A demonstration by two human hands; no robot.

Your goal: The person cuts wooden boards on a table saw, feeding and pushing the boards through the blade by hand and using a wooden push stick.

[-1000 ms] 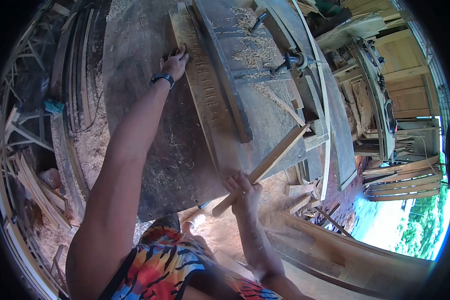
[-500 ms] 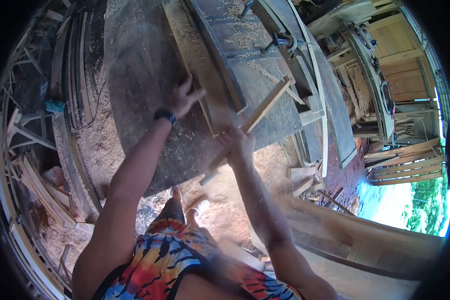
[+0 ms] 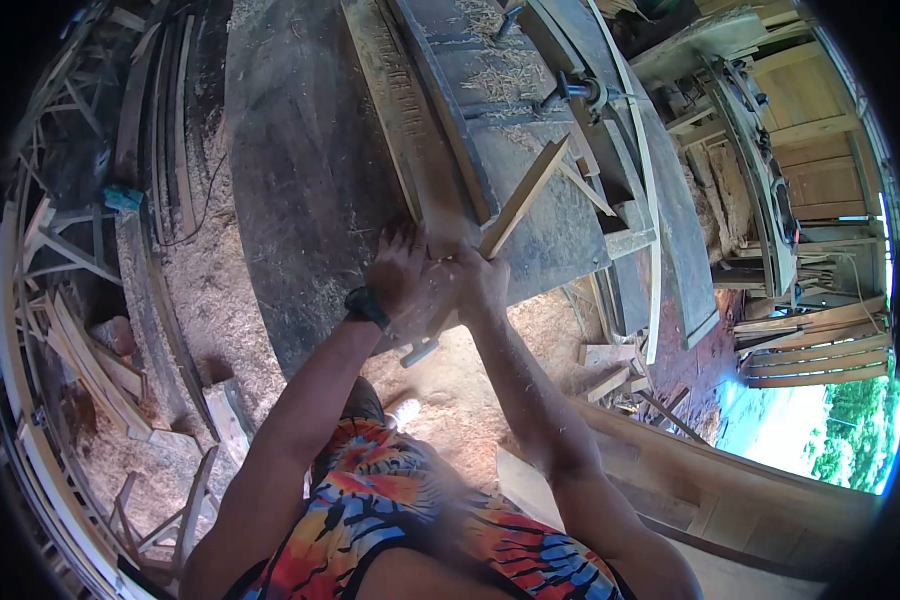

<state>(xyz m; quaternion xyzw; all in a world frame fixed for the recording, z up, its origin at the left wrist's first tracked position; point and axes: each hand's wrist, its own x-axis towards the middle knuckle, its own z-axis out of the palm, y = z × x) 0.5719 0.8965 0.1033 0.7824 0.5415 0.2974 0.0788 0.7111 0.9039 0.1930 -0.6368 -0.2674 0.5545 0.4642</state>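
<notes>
My right hand [image 3: 482, 285] is closed around a wooden strip [image 3: 526, 198] at the near edge of the workbench [image 3: 295, 160]. The strip slants up and away to the right, and its middle is hidden by my hand. Close beside it, to the left, my left hand [image 3: 397, 275] has its fingers stretched forward over the bench edge, at the near end of a long board [image 3: 395, 95]. A watch [image 3: 367, 306] is on the left wrist. Along the board's right side runs a dark rail [image 3: 450, 120]. Haze blurs the gap between my hands.
Wood shavings [image 3: 495, 85] lie on the bench beyond the rail. A dark metal clamp [image 3: 575, 90] sits at its right side. Sawdust [image 3: 205, 310] covers the floor at left. Long wooden panels [image 3: 710, 480] stand at lower right, and offcuts [image 3: 610, 370] are piled beside the bench.
My left hand has come right and down from the board's left side to beside my right hand. The right hand keeps its hold on the wooden strip, which now points up more steeply.
</notes>
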